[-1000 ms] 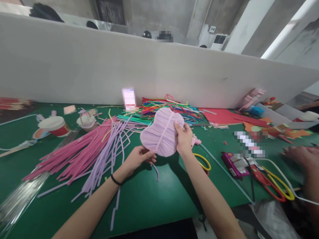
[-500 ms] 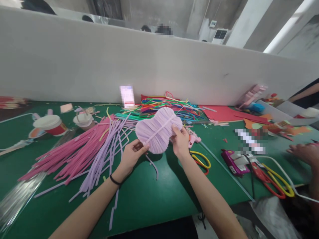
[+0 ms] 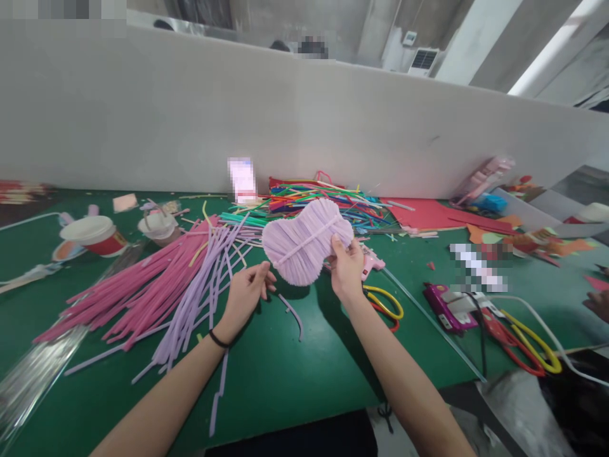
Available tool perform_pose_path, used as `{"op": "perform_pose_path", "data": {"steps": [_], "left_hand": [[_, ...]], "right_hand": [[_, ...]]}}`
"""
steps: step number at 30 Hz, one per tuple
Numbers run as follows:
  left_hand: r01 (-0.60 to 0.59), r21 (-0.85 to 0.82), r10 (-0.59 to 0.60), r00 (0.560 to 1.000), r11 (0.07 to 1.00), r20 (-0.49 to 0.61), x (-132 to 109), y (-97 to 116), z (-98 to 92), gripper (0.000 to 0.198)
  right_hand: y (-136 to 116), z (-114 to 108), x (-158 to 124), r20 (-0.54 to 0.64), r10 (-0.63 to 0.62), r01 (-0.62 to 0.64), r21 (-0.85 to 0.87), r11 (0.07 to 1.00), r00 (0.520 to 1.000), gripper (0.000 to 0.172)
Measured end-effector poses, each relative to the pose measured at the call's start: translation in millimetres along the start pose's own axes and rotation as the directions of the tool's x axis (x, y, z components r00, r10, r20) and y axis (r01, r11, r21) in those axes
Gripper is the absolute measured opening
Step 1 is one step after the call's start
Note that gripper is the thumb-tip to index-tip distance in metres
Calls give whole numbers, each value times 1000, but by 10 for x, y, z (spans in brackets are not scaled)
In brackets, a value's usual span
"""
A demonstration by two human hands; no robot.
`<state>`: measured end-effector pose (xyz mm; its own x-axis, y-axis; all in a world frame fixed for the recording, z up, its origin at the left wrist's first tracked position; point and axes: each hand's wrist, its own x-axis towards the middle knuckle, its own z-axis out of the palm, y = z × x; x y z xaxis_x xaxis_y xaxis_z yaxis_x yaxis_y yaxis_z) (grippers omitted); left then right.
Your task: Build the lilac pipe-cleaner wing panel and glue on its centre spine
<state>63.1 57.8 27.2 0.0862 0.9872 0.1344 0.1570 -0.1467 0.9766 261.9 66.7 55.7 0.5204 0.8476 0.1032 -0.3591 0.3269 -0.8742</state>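
A lilac wing-shaped piece point(image 3: 299, 244) made of fuzzy pipe cleaners, with a raised strip running diagonally across it, is held up above the green table. My right hand point(image 3: 346, 266) grips its right edge, thumb on the front and fingers behind. Just off its lower left edge is my left hand point(image 3: 250, 289), thumb and forefinger brought together; whether anything tiny is between them I cannot make out. Below the piece lies a short curved lilac pipe cleaner point(image 3: 294, 316). Long lilac pipe cleaners point(image 3: 190, 304) and dark pink pipe cleaners point(image 3: 137, 285) spread out to the left.
Multicoloured pipe cleaners point(image 3: 328, 193) are heaped by the partition point(image 3: 304, 120). Yellow-handled scissors point(image 3: 387, 301), a pink glue gun point(image 3: 372, 261) and a purple box point(image 3: 447, 308) lie to the right. A paper cup point(image 3: 95, 236) stands at left. Another person's hand point(image 3: 598, 303) shows at far right.
My left hand has let go of the piece's lower left edge and drawn slightly away. The piece stays in my right hand, a little higher. The other person's hand has shifted rightward.
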Motion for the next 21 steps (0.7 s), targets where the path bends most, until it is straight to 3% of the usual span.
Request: {"op": "perform_pose_path", "data": {"steps": [4, 8, 12, 15, 18, 21], "left_hand": [[38, -92, -39, 999, 995, -16, 45, -28, -51, 60], [63, -138, -60, 998, 989, 24, 99, -57, -47, 45], [71, -174, -78, 996, 982, -32, 125, -89, 11, 50], [-5, -206, -16, 995, 978, -98, 129, -47, -20, 55], [-73, -280, 53, 996, 957, -78, 128, 59, -132, 48], [-43, -364, 45, 999, 931, -3, 118, 151, -225, 48]], "right_hand": [[-16, 6, -3, 22, -109, 109, 10, 994, 994, 43], [-46, 33, -38, 67, -148, 144, 71, 987, 987, 37], [-61, 60, -84, 106, -98, 87, 108, 990, 990, 32], [-70, 63, -108, 138, -30, 16, 104, 994, 990, 30], [-92, 54, -131, 197, 11, -25, 68, 997, 980, 29], [-113, 47, -173, 327, 43, -34, -33, 999, 944, 27]]}}
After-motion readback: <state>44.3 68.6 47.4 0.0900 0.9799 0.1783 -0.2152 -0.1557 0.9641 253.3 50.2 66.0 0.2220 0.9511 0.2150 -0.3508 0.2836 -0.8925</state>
